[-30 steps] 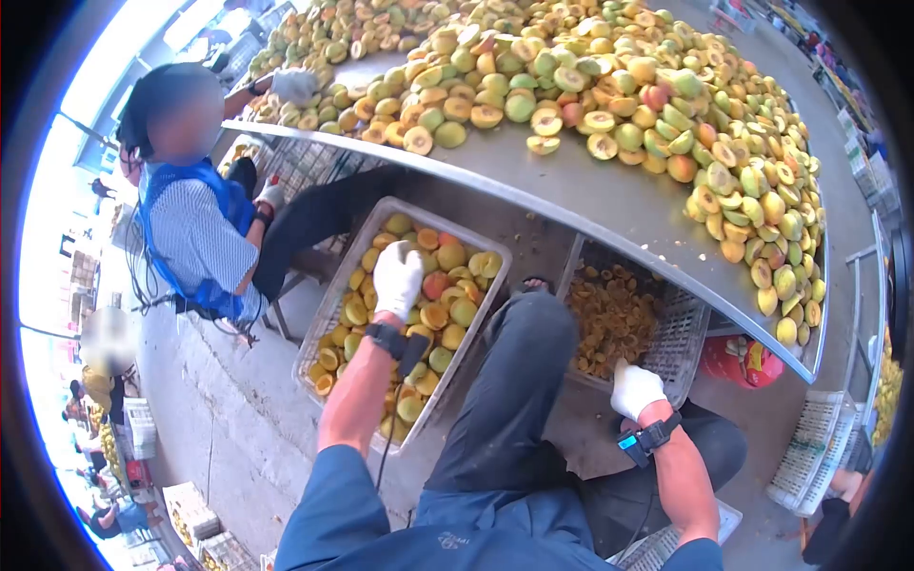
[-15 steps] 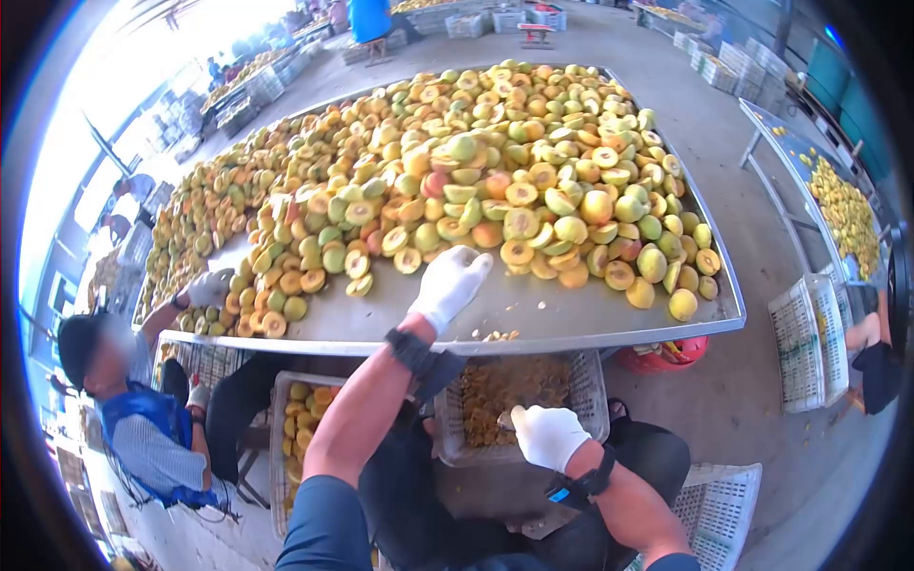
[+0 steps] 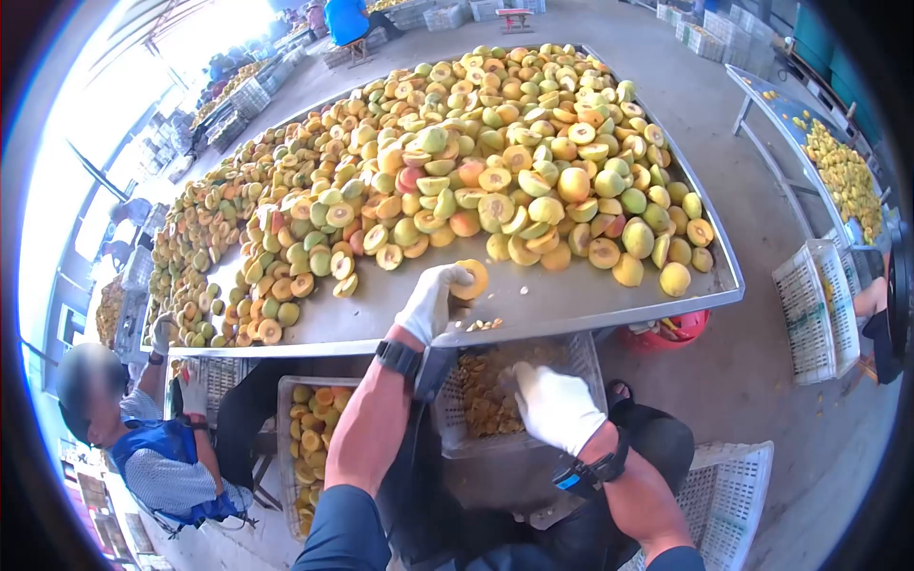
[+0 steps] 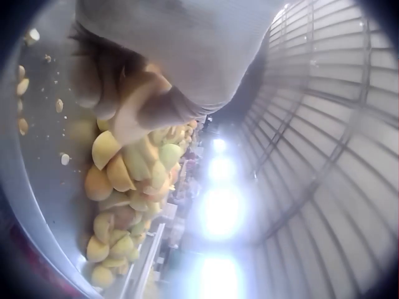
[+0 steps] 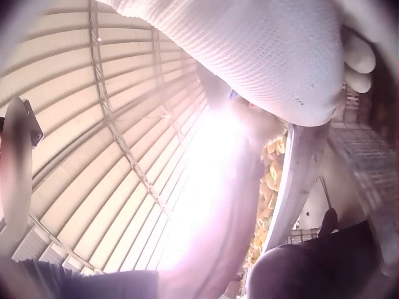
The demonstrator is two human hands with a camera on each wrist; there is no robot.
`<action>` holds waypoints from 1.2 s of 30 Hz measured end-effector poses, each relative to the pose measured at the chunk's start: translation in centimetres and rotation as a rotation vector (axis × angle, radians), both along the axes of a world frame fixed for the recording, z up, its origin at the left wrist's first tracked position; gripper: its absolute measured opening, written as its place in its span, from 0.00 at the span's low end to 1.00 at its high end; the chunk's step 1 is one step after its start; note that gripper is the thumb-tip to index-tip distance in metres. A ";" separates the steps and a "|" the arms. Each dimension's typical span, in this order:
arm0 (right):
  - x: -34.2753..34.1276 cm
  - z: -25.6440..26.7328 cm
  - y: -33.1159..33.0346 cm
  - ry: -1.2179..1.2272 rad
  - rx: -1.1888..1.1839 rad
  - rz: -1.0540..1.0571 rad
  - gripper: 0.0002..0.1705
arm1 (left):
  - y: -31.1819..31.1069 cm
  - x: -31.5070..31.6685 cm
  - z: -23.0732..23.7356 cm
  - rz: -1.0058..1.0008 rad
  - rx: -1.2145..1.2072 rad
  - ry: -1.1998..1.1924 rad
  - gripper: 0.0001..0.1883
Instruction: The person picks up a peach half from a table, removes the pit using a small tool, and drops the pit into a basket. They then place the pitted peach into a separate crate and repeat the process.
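My white-gloved left hand (image 3: 434,303) pinches a halved peach (image 3: 471,279), cut face showing, just above the metal table (image 3: 381,303). The left wrist view shows the peach half, blurred, between the gloved fingers (image 4: 159,112). Behind it spreads a big heap of halved peaches (image 3: 457,162), yellow, green and some blushed red. My gloved right hand (image 3: 560,409) is curled over a crate of brown pits and scraps (image 3: 490,404). A small greyish tool (image 3: 518,377) juts from its fingers, smeared by motion; I cannot tell its kind.
At the left sits a person in a blue vest (image 3: 176,466). A crate of peach halves (image 3: 283,409) stands beside my legs. Empty white crates (image 3: 728,495) lie at the right, with a red tub (image 3: 666,331) under the table corner. Small bits (image 3: 484,324) lie near the table edge.
My left hand has gone from above the peach crate up to the table and now holds a peach half, drawn slightly back from the heap. The right hand stays over the pit crate. The view has tilted up.
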State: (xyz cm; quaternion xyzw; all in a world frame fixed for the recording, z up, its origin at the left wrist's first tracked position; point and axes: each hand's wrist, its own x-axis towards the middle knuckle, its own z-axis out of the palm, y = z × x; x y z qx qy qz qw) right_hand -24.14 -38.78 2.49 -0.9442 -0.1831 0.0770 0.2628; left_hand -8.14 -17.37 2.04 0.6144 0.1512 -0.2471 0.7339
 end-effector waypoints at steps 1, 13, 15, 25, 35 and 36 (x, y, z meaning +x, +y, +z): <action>0.1 0.0 0.2 -0.126 0.131 -0.028 0.10 | 0.5 -1.8 1.0 0.004 -0.119 -0.003 0.14; 1.2 0.8 4.3 -0.377 0.461 -0.114 0.17 | 0.8 -9.8 2.8 0.180 -0.295 -0.345 0.27; 1.4 0.8 4.6 -0.342 0.462 -0.125 0.17 | 0.9 -9.7 2.7 0.186 -0.319 -0.348 0.26; 2.0 0.5 6.0 -0.384 0.429 -0.108 0.15 | 1.1 -9.7 2.0 0.155 -0.725 -0.216 0.24; 1.4 0.4 6.1 -0.322 0.316 -0.110 0.11 | -0.2 -9.3 2.0 0.348 -0.784 -0.033 0.20; 1.4 0.1 6.2 -0.320 0.317 -0.113 0.11 | -0.3 -9.3 1.6 0.347 -0.781 -0.031 0.20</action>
